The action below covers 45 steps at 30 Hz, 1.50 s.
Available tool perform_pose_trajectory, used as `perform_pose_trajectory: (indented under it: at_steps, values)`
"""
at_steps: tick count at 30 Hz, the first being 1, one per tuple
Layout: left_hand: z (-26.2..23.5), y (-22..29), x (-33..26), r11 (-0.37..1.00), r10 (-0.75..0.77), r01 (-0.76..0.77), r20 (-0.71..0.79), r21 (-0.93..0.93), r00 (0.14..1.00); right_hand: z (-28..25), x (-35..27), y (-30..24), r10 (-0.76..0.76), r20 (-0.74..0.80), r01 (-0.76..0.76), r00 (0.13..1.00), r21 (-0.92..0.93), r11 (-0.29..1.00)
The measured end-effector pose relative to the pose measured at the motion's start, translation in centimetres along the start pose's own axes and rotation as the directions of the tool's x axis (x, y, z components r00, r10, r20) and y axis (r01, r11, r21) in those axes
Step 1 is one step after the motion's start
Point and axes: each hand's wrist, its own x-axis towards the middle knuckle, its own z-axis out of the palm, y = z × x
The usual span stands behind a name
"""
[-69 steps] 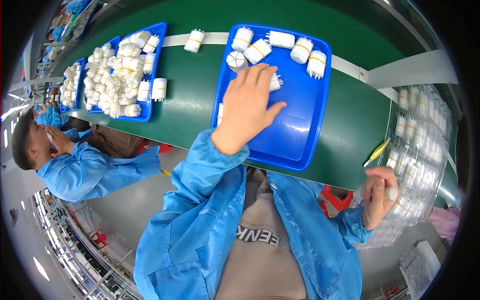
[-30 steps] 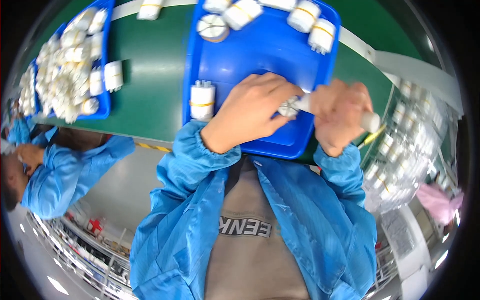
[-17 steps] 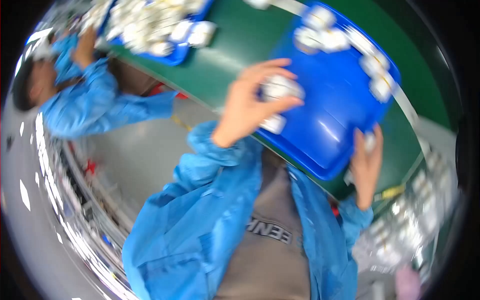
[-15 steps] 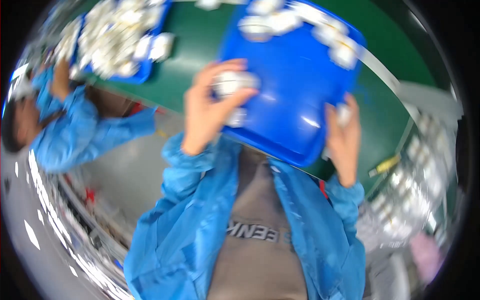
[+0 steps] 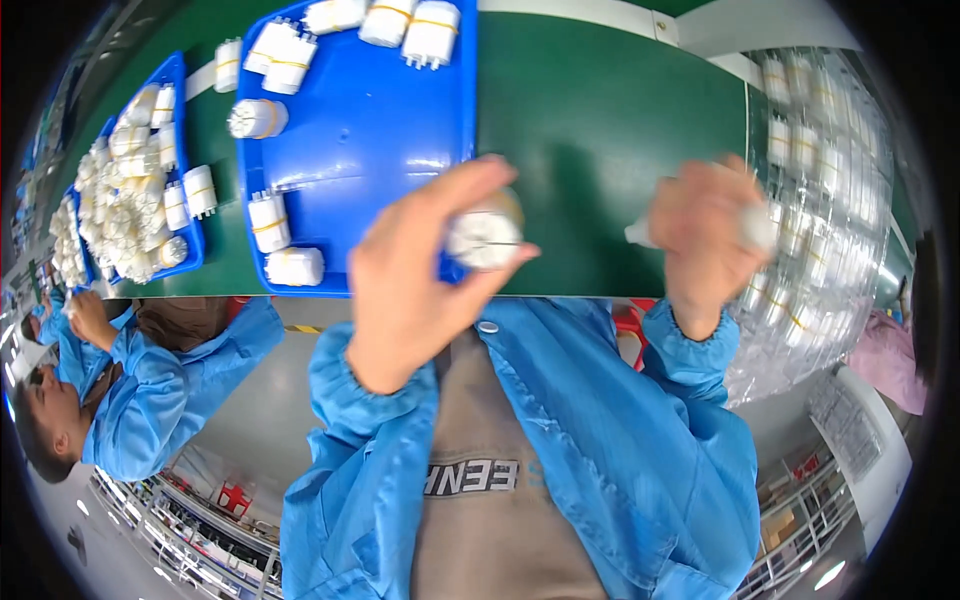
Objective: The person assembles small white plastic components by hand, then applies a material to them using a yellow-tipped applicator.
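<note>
My left hand point(image 5: 420, 270) grips a white cylinder point(image 5: 484, 240) between thumb and fingers, its round end face toward me, over the near right corner of a blue tray point(image 5: 350, 150). Inside the tray, along its far and left sides, lie several like white cylinders point(image 5: 432, 32) with yellowish bands and metal pins. Over the green table to the right is my right hand point(image 5: 708, 235), smeared by motion, its fingers curled. Something white shows on both sides of those fingers, too blurred to name.
Another blue tray point(image 5: 190, 240), heaped with white cylinders, stands at left beside a seated co-worker in blue point(image 5: 170, 400). Single cylinders point(image 5: 200, 190) stand between the trays. At right, rows of cylinders lie under clear plastic point(image 5: 820, 200) on the green table point(image 5: 590, 130).
My view has turned. The blue tray has moved left, nearer the co-worker's tray. My right hand has left the tray's right edge; my left hand still holds a white cylinder.
</note>
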Motion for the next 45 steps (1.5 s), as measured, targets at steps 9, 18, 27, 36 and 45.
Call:
perform_pose_trajectory:
  at_steps: [9,18,27,36,45]
  values:
    - [6.4,-4.6,1.4,0.976,0.209,-0.216,0.268,-0.005,0.94,0.3,-0.6,0.4,-0.111,0.089,0.081,0.99,0.291,0.953]
    - [7.1,-5.1,1.1,0.974,0.218,-0.225,0.231,0.007,0.948,1.3,-0.9,1.9,-0.258,0.244,0.226,0.935,0.149,0.963]
    - [6.9,-5.0,1.2,0.975,0.218,-0.223,0.24,-0.005,0.946,2.3,-1.5,2.7,-0.225,0.138,0.216,0.964,0.079,0.973]
    - [5.5,-6.0,1.1,0.981,0.194,-0.192,0.312,-0.036,0.93,1.6,-0.2,1.2,-0.211,0.12,0.175,0.97,0.255,0.951]
    - [5.4,-5.3,1.5,0.971,0.237,-0.235,0.331,-0.047,0.914,2.3,0.0,2.9,-0.269,0.183,0.191,0.946,0.356,0.915]
